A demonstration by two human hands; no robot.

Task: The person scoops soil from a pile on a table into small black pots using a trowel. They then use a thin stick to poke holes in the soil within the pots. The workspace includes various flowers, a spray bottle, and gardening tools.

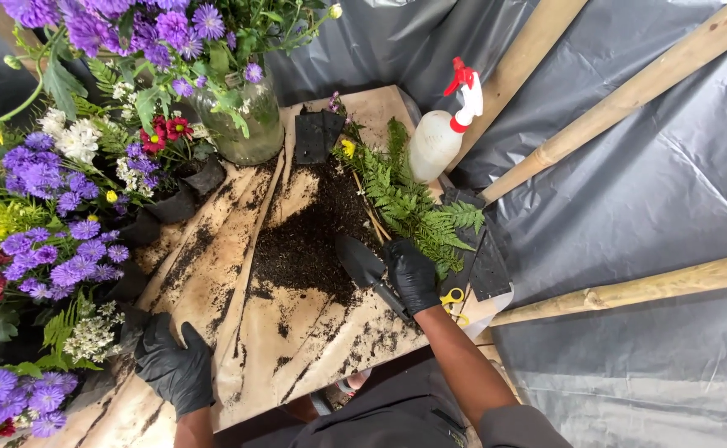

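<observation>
My right hand [413, 275], in a black glove, grips the handle of a small dark trowel [362, 262]. The trowel's blade lies at the right edge of a heap of dark soil [309, 236] spread on brown paper [289, 332]. My left hand [174, 367], also gloved in black, rests flat on the paper at the lower left with fingers apart, holding nothing. Green fern fronds [417, 203] lie just right of the soil, beside my right hand.
A glass vase [243, 124] of purple flowers stands at the back. Purple, white and red flowers [56, 216] crowd the left side. A white spray bottle [442, 133] with a red trigger, a black plastic pot [318, 134], yellow-handled scissors [454, 300] and bamboo poles [629, 87] on grey sheeting lie right.
</observation>
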